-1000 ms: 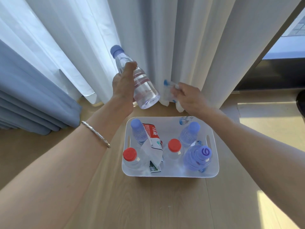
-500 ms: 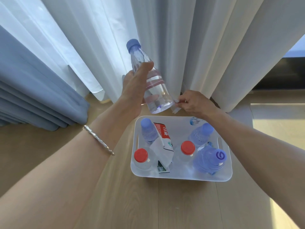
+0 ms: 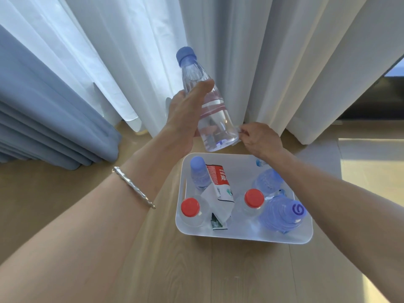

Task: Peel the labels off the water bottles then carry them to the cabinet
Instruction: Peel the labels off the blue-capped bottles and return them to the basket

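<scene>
You are holding a clear water bottle [image 3: 209, 110] with a blue cap up at the centre of the frame, tilted, cap toward the top; your left hand [image 3: 185, 119] is wrapping around its middle, thumb lying across the front. Your right hand [image 3: 260, 138] is pinching something thin and clear at the bottle's lower right edge, just above the white bin [image 3: 244, 237]; it looks like a remnant of label film, though it is too faint to be sure. The bottle is looking almost bare, so by my reading you are finishing the peeling step on this 1. In the bin, lower centre of the frame, 5 more bottles are standing: 2 with red caps, 3 with blue or purple ones, and a loose red-and-white label [image 3: 218, 189] is lying among them. Next you are likely needing a steady pull away from the bottle while the left hand is gripping firmly against twisting, then dropping the scrap into the bin
</scene>
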`<state>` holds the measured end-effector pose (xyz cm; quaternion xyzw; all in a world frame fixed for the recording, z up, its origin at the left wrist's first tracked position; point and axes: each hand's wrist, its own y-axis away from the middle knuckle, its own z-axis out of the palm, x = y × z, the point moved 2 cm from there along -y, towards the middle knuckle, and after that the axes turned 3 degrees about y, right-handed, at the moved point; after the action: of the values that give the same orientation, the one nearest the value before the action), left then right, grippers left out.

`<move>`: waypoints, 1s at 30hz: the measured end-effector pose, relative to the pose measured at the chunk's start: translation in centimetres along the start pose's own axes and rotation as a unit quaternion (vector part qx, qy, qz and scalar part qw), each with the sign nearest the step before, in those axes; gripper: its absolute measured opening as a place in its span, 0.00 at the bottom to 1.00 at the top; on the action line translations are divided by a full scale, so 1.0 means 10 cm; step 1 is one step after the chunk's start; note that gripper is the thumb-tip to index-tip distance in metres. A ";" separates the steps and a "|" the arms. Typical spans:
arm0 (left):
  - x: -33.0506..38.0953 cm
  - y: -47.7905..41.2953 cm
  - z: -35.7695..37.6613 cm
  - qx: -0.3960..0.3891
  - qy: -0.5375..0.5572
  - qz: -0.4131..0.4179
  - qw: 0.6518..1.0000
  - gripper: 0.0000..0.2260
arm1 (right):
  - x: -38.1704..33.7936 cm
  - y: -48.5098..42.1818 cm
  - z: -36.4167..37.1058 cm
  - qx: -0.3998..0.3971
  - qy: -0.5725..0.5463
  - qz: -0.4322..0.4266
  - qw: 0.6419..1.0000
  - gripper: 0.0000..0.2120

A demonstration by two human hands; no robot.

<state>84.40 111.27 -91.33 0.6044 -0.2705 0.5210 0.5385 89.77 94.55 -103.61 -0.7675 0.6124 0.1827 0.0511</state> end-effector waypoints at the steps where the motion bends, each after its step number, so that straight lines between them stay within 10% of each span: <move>1: 0.00 0.00 0.01 0.000 -0.001 0.001 1.000 0.18 | -0.02 0.01 0.01 0.004 0.005 0.010 1.000 0.12; 13: 0.00 0.03 -0.03 -0.006 0.005 -0.002 1.000 0.15 | -0.10 0.08 0.08 -0.191 0.016 -0.011 0.981 0.13; 30: 0.02 0.07 0.04 -0.033 0.009 0.003 0.999 0.17 | 0.02 0.12 0.01 -0.267 0.043 -0.048 0.962 0.05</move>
<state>84.01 110.71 -90.84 0.5814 -0.2843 0.5185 0.5589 88.63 94.07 -103.59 -0.7893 0.5052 0.3032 -0.1731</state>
